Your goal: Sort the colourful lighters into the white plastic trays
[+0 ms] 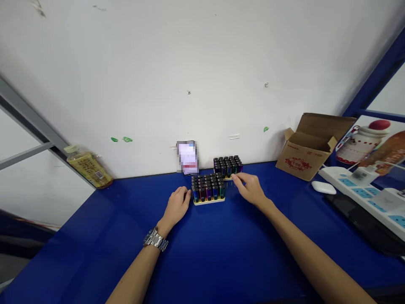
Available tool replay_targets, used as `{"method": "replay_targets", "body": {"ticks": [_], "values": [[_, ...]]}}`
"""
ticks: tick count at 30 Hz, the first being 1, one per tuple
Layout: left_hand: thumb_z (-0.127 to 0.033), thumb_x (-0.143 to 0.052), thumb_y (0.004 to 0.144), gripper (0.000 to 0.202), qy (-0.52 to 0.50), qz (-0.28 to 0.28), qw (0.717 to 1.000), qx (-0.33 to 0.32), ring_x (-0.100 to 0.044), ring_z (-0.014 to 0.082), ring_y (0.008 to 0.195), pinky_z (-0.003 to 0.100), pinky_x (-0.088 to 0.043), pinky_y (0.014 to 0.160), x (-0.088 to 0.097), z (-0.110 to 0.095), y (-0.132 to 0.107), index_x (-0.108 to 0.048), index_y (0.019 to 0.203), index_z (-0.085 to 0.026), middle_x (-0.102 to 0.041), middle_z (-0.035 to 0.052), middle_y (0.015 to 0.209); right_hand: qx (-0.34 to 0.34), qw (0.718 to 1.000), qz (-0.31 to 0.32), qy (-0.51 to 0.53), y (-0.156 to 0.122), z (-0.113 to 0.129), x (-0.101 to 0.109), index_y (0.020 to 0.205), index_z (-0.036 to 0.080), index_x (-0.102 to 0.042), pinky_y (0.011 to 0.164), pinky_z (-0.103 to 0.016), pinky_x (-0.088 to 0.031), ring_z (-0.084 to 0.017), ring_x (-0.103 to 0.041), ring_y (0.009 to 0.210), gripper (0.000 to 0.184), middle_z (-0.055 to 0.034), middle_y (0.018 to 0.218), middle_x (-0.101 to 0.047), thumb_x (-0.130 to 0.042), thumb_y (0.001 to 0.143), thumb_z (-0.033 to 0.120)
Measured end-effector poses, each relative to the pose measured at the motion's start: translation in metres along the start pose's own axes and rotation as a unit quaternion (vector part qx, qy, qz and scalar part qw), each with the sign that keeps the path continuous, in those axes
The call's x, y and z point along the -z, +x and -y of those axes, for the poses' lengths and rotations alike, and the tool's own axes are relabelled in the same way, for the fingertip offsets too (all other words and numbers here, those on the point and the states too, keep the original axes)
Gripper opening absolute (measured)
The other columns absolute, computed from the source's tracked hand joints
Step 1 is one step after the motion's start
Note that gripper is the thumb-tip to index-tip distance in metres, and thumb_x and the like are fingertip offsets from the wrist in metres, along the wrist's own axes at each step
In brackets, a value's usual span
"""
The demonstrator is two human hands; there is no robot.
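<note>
A pale tray (209, 202) stands on the blue table, packed with rows of shiny dark cylinders (209, 193) that look like batteries, in blue, red, purple and green. Just behind it and to the right is a second, similar group of batteries (228, 168) in its own tray. My left hand (177, 203) lies loosely on the table at the left side of the front tray, fingers bent and nothing visible in them. At the front right of the rear group, my right hand (249, 188) has thumb and forefinger pinched together; what lies between them is too small to tell.
A phone (188, 158) leans against the white wall behind the trays. An open cardboard box (303, 147), a white earbud case (323, 187), a power strip (360, 192) and a black flat object (363, 223) are on the right. A yellow drink bottle (89, 168) tilts at the left.
</note>
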State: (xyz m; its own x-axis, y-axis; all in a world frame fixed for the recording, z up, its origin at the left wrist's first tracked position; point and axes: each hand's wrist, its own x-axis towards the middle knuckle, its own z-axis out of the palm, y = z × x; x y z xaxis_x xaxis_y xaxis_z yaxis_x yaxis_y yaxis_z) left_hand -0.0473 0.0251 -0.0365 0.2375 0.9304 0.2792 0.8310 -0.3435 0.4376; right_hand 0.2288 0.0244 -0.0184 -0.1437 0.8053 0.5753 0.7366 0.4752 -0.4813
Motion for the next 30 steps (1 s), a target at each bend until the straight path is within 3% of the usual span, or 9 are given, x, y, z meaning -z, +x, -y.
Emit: {"method": "replay_targets", "body": {"ticks": [2,4,9,13,17,21,26,30], "values": [[-0.038,-0.027,0.092,0.03,-0.007,0.0,1.0,0.004,-0.051,0.0205,0.067,0.034,-0.04,0.066,0.0,0.0,0.0,-0.035,0.067,-0.024,-0.051,0.0022,0.07,0.012,0.998,-0.053,-0.028,0.015,-0.007,0.004,0.083,0.018,-0.063,0.07,-0.032,-0.043,-0.021,-0.057,0.075,0.035,-0.0077,0.077,-0.064,-0.038,0.092,0.042],[-0.038,-0.026,0.093,0.031,-0.019,-0.002,1.0,0.008,-0.052,0.0203,0.067,0.034,-0.04,0.068,0.001,0.0,0.0,-0.036,0.068,-0.023,-0.052,0.0021,0.07,0.031,0.995,-0.036,-0.087,0.035,-0.012,0.006,0.103,0.017,-0.062,0.082,-0.038,-0.041,-0.026,-0.055,0.093,0.036,-0.0122,0.097,-0.064,-0.043,0.089,0.044],[-0.04,-0.023,0.095,0.034,-0.082,-0.012,0.996,0.034,-0.055,0.0189,0.072,0.033,-0.043,0.071,0.007,-0.004,-0.002,-0.047,0.079,-0.022,-0.058,0.0026,0.076,0.049,0.959,0.167,-0.223,0.085,-0.011,-0.001,0.126,0.021,-0.054,0.088,-0.047,-0.037,-0.034,-0.049,0.11,0.061,-0.0163,0.123,-0.056,-0.038,0.086,0.064],[-0.042,-0.024,0.096,0.035,-0.107,-0.013,0.993,0.053,-0.056,0.0175,0.071,0.032,-0.044,0.071,0.011,-0.007,-0.004,-0.051,0.087,-0.022,-0.061,0.0019,0.08,0.043,0.933,0.269,-0.236,0.1,-0.007,-0.01,0.135,0.029,-0.045,0.085,-0.048,-0.037,-0.034,-0.054,0.106,0.069,-0.0151,0.12,-0.06,-0.024,0.085,0.072],[-0.043,-0.023,0.096,0.037,-0.112,-0.011,0.992,0.049,-0.057,0.0175,0.073,0.032,-0.044,0.072,0.013,-0.008,-0.005,-0.051,0.086,-0.021,-0.062,0.0025,0.081,0.04,0.928,0.278,-0.245,0.097,-0.01,-0.005,0.133,0.027,-0.046,0.081,-0.045,-0.039,-0.032,-0.058,0.1,0.067,-0.0154,0.111,-0.064,-0.022,0.088,0.069],[-0.044,-0.025,0.095,0.038,-0.126,-0.008,0.991,0.044,-0.059,0.0177,0.075,0.033,-0.045,0.074,0.013,-0.007,-0.006,-0.054,0.088,-0.021,-0.064,0.0029,0.085,0.04,0.926,0.283,-0.246,0.084,-0.016,0.013,0.133,0.025,-0.046,0.079,-0.042,-0.039,-0.031,-0.059,0.098,0.065,-0.0156,0.109,-0.065,-0.022,0.089,0.067],[-0.048,-0.039,0.091,0.041,-0.208,0.01,0.977,0.041,-0.06,0.0208,0.098,0.037,-0.046,0.087,0.015,-0.005,-0.005,-0.049,0.119,-0.02,-0.062,0.0092,0.114,0.047,0.928,0.265,-0.257,0.051,-0.018,0.041,0.131,0.024,-0.048,0.076,-0.041,-0.039,-0.03,-0.06,0.089,0.062,-0.0138,0.1,-0.066,-0.021,0.091,0.064],[-0.047,-0.071,0.069,0.089,-0.218,0.051,0.974,0.035,-0.055,0.0282,0.113,0.044,-0.044,0.094,0.016,-0.005,-0.004,-0.026,0.142,-0.022,-0.044,0.0164,0.14,0.068,0.938,0.235,-0.246,0.015,-0.009,0.058,0.128,0.024,-0.052,0.073,-0.037,-0.038,-0.026,-0.06,0.086,0.058,-0.0108,0.096,-0.066,-0.027,0.091,0.061]]}}
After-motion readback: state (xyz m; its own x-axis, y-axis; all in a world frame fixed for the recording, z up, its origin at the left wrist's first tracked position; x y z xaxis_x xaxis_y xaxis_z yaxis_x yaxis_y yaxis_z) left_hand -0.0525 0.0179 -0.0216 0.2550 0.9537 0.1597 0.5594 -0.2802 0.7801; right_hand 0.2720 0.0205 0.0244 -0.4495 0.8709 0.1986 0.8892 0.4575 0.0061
